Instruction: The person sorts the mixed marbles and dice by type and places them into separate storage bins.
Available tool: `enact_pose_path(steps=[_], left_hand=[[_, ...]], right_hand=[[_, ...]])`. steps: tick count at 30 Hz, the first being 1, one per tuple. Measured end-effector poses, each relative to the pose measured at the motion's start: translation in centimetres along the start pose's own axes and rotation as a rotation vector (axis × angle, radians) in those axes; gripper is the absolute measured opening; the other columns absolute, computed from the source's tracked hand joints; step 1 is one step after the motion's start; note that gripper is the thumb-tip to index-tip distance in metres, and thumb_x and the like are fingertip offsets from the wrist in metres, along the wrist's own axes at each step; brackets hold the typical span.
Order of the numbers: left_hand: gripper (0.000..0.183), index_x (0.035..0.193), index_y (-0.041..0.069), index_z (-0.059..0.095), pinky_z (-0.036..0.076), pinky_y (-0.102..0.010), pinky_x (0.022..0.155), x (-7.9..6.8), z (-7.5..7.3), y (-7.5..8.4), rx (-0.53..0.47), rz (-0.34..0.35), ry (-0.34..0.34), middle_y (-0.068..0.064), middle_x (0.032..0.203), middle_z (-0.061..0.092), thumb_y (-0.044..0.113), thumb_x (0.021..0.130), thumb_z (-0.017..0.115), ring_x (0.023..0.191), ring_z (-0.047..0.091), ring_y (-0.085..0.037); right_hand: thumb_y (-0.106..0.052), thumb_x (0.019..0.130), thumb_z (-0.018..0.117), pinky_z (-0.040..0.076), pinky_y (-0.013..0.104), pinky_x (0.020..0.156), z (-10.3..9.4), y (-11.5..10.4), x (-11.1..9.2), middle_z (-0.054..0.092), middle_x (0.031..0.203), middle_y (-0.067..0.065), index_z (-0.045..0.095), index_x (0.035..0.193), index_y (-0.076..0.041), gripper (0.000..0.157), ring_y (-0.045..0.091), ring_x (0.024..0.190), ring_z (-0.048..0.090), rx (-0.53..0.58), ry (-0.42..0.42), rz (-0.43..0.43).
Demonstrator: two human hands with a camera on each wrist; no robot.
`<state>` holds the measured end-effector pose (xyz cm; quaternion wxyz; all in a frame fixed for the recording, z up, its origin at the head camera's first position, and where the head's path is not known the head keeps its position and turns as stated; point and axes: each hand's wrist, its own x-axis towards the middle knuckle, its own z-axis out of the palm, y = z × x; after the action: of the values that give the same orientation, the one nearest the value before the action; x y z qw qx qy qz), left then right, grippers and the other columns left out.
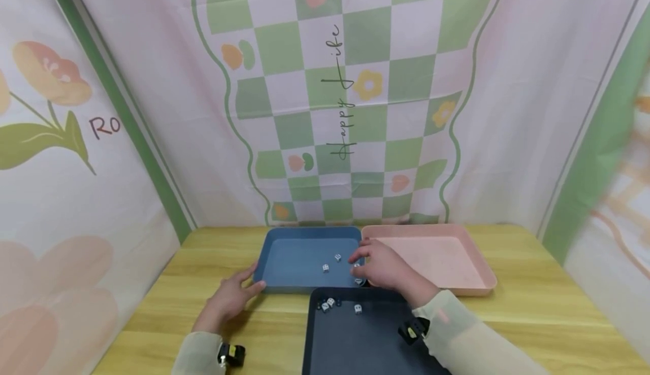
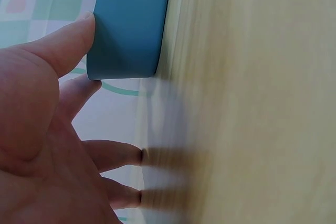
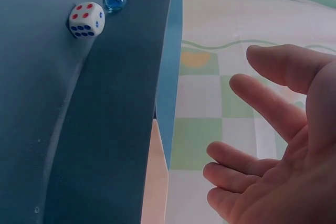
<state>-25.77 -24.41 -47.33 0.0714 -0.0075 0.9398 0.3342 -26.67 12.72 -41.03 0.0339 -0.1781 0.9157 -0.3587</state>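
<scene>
Three white dice [image 3: 87, 19] (spotted red and blue) lie in the dark tray [image 1: 350, 347], two beside blue beads [image 3: 115, 1]; more dice sit in the blue tray's [image 1: 291, 259] right half.

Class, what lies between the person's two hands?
In the head view, the blue tray, with white dice in it, lies between the left hand and the right hand.

dice [image 1: 325, 268] lie in two trays [image 1: 286, 259]

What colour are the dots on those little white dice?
Red and blue: the nearest die shows both, best in the right wrist view.
</scene>
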Motion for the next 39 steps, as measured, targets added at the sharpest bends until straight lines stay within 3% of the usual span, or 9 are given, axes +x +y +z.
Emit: enact_pose_path(steps=[9,18,24,30,39], left_hand=[[0.068,0.156,0.032,0.034,-0.003,-0.083,0.095,-0.2,0.0,0.1,-0.007,-0.001,0.003,-0.018,0.156,0.033,0.057,0.097,0.057,0.139,0.002,-0.06],[0.069,0.156,0.032,0.034,-0.004,-0.086,0.09,-0.2,-0.1,0.2,0.018,0.001,0.003,-0.018,0.156,0.035,0.059,0.096,0.055,0.137,0.004,-0.063],[0.068,0.156,0.032,0.034,-0.005,-0.086,0.09,-0.1,0.0,0.1,0.007,-0.004,-0.002,-0.019,0.156,0.034,0.057,0.097,0.056,0.138,0.004,-0.062],[0.068,0.157,0.032,0.033,-0.004,-0.083,0.093,0.0,0.1,0.0,-0.003,0.0,-0.002,-0.019,0.156,0.033,0.057,0.097,0.056,0.138,0.004,-0.062],[0.068,0.156,0.032,0.035,-0.004,-0.083,0.094,0.0,0.2,-0.2,-0.024,0.002,0.004,-0.018,0.157,0.033,0.056,0.097,0.057,0.139,0.001,-0.06]], right_hand=[[-0.012,0.084,0.076,0.044,0.055,0.099,0.8,0.1,-1.0,0.047,0.143,0.024,0.078,0.093,-0.02,0.013,0.043,0.134,0.041,-0.022,-0.056,-0.035],[-0.013,0.079,0.081,0.039,0.06,0.103,1.4,0.4,-1.9,0.047,0.141,0.03,0.078,0.09,-0.016,0.012,0.048,0.131,0.042,-0.096,-0.203,-0.174],[-0.015,0.075,0.082,0.039,0.058,0.104,1.7,0.7,-1.9,0.048,0.142,0.028,0.079,0.09,-0.018,0.015,0.045,0.131,0.044,-0.137,-0.266,-0.192],[-0.013,0.077,0.082,0.039,0.057,0.105,2.1,0.8,-2.2,0.046,0.145,0.025,0.079,0.089,-0.018,0.014,0.042,0.135,0.041,-0.201,-0.268,-0.195],[-0.016,0.074,0.086,0.037,0.054,0.107,2.5,0.6,-2.7,0.054,0.138,0.024,0.078,0.082,-0.017,0.011,0.041,0.136,0.04,-0.41,-0.191,-0.267]])
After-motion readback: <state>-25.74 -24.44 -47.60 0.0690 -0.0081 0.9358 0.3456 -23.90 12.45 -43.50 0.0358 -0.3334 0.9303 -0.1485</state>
